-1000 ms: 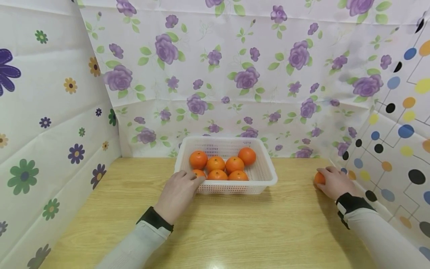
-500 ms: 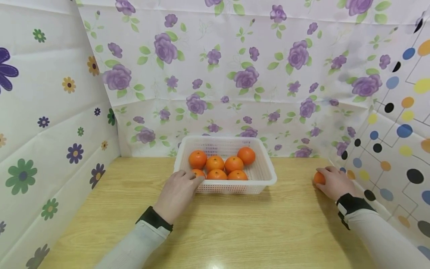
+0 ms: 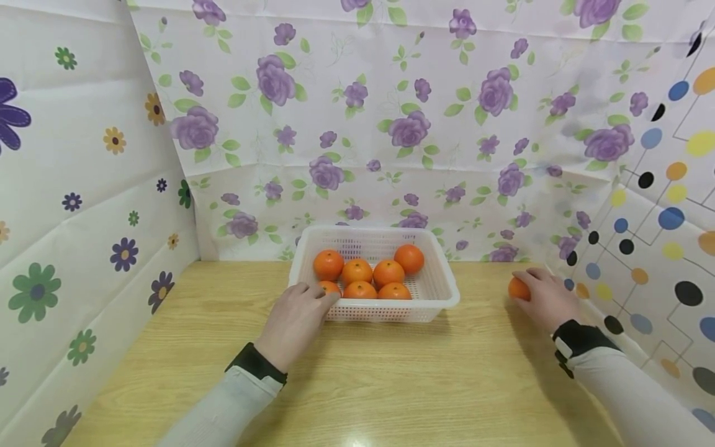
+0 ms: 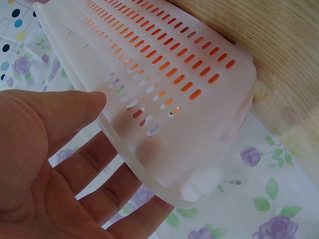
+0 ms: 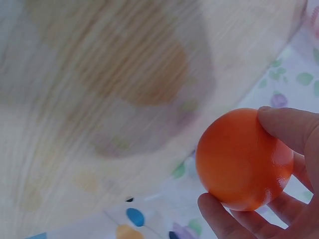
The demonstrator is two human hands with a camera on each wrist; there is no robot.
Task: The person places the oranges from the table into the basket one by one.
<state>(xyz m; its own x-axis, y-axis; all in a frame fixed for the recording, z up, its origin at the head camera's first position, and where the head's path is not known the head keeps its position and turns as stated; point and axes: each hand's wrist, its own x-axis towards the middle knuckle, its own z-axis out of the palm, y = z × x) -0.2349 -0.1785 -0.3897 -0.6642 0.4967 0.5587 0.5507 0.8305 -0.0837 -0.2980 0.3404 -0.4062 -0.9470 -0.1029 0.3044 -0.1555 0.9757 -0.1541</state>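
Observation:
In the head view, a white perforated plastic basket [image 3: 441, 297] stands at mid-table with several oranges [image 3: 357, 272] inside. My left hand [image 3: 296, 316] holds its front left corner. Seen from the left wrist, the thumb [image 4: 75, 107] lies on the outer wall of the basket [image 4: 199, 129] and the other fingers pass over the rim. Far to the right, my right hand [image 3: 550, 298] grips a single orange [image 3: 519, 289] close over the table. The right wrist view has this glossy orange [image 5: 239, 159] between thumb and fingertips.
The wooden table [image 3: 402, 379] ends at a back curtain [image 3: 357, 124] with purple roses. A flower-print sheet [image 3: 100, 236] borders the left side, and a dotted sheet [image 3: 659, 248] the right, near my right hand. Bare wood lies between basket and right hand.
The right hand has shifted slightly left with the orange in its grip, away from the dotted sheet. The left hand and the basket have stayed in place.

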